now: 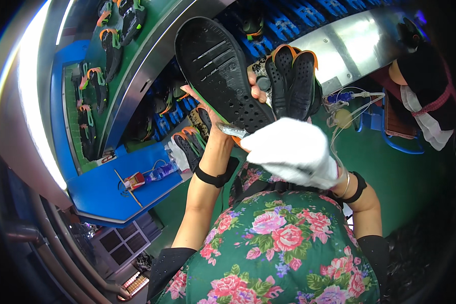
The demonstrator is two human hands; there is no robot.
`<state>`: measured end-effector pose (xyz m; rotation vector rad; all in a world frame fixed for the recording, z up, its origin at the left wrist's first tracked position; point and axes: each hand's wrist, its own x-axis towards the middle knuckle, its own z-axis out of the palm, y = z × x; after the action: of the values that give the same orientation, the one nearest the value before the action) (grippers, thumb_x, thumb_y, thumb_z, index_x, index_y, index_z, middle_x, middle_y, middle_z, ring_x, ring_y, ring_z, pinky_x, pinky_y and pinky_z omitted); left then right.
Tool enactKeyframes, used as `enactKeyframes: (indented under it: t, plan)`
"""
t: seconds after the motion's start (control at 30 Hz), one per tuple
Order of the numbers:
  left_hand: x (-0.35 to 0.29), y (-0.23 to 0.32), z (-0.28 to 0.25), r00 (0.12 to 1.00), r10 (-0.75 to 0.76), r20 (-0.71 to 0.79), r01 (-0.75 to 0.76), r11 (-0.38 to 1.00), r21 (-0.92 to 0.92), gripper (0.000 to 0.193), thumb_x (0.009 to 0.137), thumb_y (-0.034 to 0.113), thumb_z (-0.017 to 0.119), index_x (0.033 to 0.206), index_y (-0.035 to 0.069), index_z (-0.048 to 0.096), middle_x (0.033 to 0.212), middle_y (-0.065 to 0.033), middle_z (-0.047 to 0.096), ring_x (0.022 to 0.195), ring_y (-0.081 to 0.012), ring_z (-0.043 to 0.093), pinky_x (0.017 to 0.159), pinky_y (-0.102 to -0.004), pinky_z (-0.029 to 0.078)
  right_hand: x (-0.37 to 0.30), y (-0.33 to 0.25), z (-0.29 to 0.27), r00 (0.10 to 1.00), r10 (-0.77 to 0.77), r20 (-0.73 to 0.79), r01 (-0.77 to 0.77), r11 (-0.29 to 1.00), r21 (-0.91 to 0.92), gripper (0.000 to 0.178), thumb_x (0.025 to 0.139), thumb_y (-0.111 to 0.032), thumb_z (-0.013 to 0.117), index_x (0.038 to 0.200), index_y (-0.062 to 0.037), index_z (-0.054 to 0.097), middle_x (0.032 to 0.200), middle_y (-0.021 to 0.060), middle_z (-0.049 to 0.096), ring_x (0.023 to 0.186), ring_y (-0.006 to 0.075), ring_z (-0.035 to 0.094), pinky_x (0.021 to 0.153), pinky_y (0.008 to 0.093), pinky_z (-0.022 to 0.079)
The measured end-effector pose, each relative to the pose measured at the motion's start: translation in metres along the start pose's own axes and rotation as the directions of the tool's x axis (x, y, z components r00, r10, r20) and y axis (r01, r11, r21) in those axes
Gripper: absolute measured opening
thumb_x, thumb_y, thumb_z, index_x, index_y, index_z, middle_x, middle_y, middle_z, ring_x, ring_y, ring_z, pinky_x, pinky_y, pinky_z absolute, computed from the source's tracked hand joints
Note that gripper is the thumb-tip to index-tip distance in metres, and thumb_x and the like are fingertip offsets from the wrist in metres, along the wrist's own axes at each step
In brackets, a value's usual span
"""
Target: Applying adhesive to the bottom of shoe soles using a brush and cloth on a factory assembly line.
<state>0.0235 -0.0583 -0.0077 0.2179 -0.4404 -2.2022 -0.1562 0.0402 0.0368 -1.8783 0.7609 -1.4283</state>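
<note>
Shoe (210, 66) in black, rubbery-looking, with slots at the far end and round holes toward the near end, is held up around the middle, broad flat face to the camera. The bare left hand (210, 112) has it from behind: that grip is part-closed around it, fingertips (258, 94) curling over the right edge, most of the palm hidden. The right hand (289, 149), in a bulky white cloth glove (301, 164), sits by the near end. Its grip looks closed on a short silvery metal tool (231, 130) poking out left; the glove hides the fingers, and I can't tell if the tool touches the shoe.

Just right of that there's a bunch of black perforated shoes with orange trim (301, 86). Over on the left, a blue worktop (101, 195) has a clear plastic bottle with purplish-blue bits (162, 171) and a thin wooden stick (129, 189).
</note>
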Motion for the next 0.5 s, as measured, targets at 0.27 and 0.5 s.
enactKeyframes:
  t: [0.27, 0.5]
  plan:
    - [-0.001, 0.004, -0.001, 0.999, 0.047, -0.002, -0.047, 0.997, 0.057, 0.129, 0.053, 0.104, 0.042, 0.119, -0.006, 0.054, 0.098, -0.0198, 0.063, 0.086, -0.0341, 0.066, 0.075, -0.0464, 0.056, -0.002, 0.0, 0.001, 0.996, -0.025, -0.085, 0.012, 0.989, -0.148, 0.023, 0.075, 0.0, 0.076, 0.097, -0.0077, 0.077, 0.103, 0.0096, 0.076, 0.092, 0.0259, 0.073, 0.078, 0.0348, 0.057]
    - [-0.002, 0.007, 0.007, 0.988, 0.143, -0.059, -0.132, 0.979, 0.158, 0.121, 0.052, 0.102, 0.049, 0.111, -0.003, 0.054, 0.087, -0.018, 0.062, 0.081, -0.0328, 0.061, 0.074, -0.0435, 0.053, -0.008, 0.002, 0.002, 0.976, 0.192, -0.106, -0.176, 0.974, 0.142, 0.018, 0.076, 0.002, 0.075, 0.092, -0.0049, 0.076, 0.1, 0.0116, 0.076, 0.09, 0.0253, 0.073, 0.077, 0.0341, 0.057]
